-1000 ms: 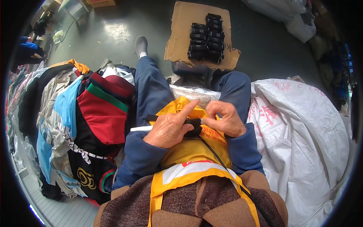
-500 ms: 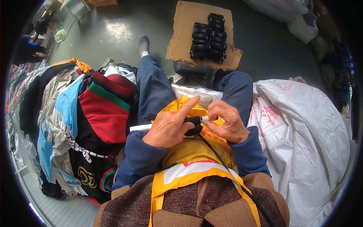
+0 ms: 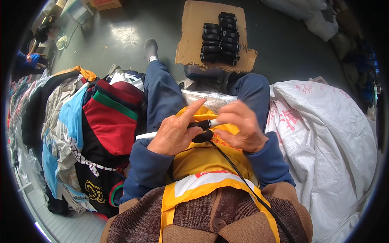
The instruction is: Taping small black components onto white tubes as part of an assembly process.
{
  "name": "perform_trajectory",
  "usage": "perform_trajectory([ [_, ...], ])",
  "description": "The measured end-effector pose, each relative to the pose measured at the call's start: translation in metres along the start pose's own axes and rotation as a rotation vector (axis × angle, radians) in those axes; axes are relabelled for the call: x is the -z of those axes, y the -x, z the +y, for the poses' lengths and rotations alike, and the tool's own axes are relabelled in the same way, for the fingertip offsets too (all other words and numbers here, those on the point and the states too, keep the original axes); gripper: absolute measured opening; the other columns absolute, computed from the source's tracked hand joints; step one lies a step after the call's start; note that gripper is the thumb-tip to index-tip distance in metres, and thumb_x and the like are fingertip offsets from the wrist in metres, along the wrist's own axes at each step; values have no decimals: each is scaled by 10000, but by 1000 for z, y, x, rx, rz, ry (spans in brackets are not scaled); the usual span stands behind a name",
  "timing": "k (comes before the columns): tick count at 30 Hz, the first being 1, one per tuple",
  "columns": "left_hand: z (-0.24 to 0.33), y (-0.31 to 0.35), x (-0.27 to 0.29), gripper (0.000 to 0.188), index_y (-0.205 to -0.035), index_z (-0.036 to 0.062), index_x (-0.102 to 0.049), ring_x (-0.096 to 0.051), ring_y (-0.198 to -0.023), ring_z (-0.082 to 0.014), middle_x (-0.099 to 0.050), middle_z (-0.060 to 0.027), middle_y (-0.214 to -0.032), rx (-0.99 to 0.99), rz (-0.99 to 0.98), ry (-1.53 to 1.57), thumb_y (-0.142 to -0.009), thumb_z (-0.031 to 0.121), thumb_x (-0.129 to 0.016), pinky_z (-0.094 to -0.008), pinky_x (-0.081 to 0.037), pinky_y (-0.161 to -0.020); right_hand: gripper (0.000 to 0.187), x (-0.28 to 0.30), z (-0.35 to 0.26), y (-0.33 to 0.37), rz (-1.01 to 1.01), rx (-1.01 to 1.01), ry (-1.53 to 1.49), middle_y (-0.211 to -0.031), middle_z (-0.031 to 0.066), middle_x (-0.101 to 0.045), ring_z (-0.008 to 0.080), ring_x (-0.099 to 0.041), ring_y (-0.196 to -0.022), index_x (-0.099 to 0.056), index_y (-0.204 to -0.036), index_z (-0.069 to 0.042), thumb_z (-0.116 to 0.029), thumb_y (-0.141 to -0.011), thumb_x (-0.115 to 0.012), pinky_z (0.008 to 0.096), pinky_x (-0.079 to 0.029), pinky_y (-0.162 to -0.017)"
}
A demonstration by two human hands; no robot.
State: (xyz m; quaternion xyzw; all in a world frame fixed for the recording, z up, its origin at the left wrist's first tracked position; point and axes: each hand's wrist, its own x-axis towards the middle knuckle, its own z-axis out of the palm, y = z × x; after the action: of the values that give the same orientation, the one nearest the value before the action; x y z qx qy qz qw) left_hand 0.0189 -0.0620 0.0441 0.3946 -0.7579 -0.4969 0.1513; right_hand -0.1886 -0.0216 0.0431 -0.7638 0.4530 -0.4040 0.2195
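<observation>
Above my lap, my left hand (image 3: 172, 133) is closed round a white rod (image 3: 146, 135) with black material (image 3: 198, 124) wrapped about it, its index finger stretched forward. The rod's left end sticks out past the wrist side of that hand. A rounded black piece (image 3: 203, 137) hangs just below the thumb. At the rod's right end is my right hand (image 3: 243, 127), fingers curled and smeared by motion; whether they grip the end cannot be made out. A yellow apron (image 3: 206, 156) lies beneath both hands.
Beyond my knees, several black rolled bundles (image 3: 221, 40) sit on a cardboard sheet (image 3: 190, 44) on the floor. Piled clothes (image 3: 109, 121) crowd my left, and a big white woven sack (image 3: 324, 150) fills my right. A black cord (image 3: 243, 178) runs down over the apron.
My right hand's fingers have lifted and shifted at the rod's right end, now blurred. The left hand keeps its hold; the whole view has shifted slightly.
</observation>
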Motion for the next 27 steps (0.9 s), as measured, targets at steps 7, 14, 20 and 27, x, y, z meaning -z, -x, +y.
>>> perform_trajectory([
  [7, -1, -5, 5, 693, -1349, 114, -354, -616, -744, -383, -632, -197, -762, -67, 36, 22, -732, 30, -660, -416, -467, -654, 217, 17, 16, 4, -81, 151, 174, -842, 67, -573, 248, -563, -755, -589, -815, -71, -64, -639, -715, 344, -450, -657],
  [14, 3, -6, 6, 647, -1360, 64, -332, -560, -696, -192, -583, -112, -741, -42, 36, 269, -782, -17, -612, -273, -436, -658, 604, -12, -5, 8, 328, -419, -642, -1141, 80, -502, 151, -505, -1007, -461, -1178, 1, -84, -672, -780, 272, -415, -861],
  [20, -6, -8, -7, 575, -1355, 34, -335, -475, -739, -60, -521, -11, -788, -30, 80, 567, -846, 51, -600, -186, -389, -669, 358, -56, -9, 10, 196, -659, -1114, -977, 38, -582, 109, -567, -877, -535, -1103, -1, 54, -771, -656, 241, -481, -797],
  [27, -19, -16, -3, 377, -1183, -17, -526, -501, -745, -64, -560, -13, -820, -87, 187, 345, -864, 160, -619, -208, -420, -667, 111, -68, 2, 22, 385, -776, -1143, -856, -5, -576, 42, -512, -758, -548, -945, -29, -74, -865, -611, 192, -446, -690],
])
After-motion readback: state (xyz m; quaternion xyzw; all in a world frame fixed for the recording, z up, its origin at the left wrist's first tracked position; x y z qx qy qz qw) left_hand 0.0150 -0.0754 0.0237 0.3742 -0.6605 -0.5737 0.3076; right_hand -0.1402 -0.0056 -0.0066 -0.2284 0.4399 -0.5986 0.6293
